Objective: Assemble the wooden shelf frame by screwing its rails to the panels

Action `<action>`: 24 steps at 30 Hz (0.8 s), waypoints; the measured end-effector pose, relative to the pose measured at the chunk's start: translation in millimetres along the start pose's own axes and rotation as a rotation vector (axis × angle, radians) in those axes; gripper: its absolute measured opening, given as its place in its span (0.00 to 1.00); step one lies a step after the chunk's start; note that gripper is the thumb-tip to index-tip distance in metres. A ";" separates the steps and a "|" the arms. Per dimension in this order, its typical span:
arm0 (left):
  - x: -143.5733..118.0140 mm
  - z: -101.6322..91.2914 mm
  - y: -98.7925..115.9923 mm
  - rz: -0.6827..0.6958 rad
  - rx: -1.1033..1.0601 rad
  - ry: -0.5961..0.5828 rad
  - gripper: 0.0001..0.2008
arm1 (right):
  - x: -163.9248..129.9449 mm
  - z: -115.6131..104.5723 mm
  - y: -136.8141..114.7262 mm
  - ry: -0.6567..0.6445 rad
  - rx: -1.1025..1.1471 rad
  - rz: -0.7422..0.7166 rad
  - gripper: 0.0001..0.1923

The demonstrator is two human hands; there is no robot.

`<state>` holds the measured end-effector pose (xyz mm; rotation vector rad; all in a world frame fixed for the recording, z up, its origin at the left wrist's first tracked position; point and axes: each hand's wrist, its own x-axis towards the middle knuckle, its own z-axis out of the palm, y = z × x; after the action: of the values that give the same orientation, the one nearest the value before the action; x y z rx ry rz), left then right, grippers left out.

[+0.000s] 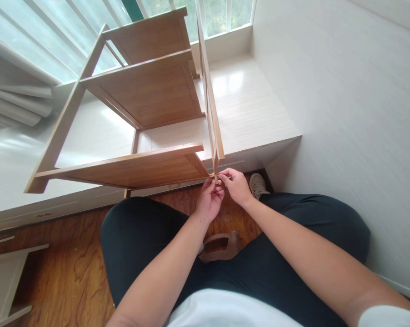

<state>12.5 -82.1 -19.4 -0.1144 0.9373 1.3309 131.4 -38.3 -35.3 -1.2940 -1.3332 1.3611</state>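
Note:
A wooden shelf unit (147,91) with three brown boards and pale side frames lies tipped on a white platform. Its right side frame (210,104) ends in a leg tip just above my lap. My left hand (210,200) and my right hand (236,185) meet at that leg tip, fingertips pinched around its end. Something small may sit between the fingers; it is hidden. I sit with my legs in dark trousers spread on the floor.
The white platform (252,118) runs under a window at the back. A white wall (344,113) stands close on the right. Brown wooden floor (62,263) lies at the left, with a white furniture piece (3,277) at the lower left. A shoe (258,184) and a slipper (220,246) lie near my legs.

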 end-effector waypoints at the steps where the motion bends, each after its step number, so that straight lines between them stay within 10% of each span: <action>1: 0.3 0.4 -0.3 0.002 0.000 -0.004 0.07 | 0.4 -0.2 0.0 -0.007 -0.001 0.004 0.12; 24: -0.3 6.2 0.7 -0.050 -0.030 -0.021 0.08 | -3.9 -1.2 -7.9 -0.003 -0.175 -0.084 0.10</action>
<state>15.0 -78.5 -14.9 -0.1457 0.8917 1.2984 132.3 -41.1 -26.9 -1.3355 -1.5190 1.2111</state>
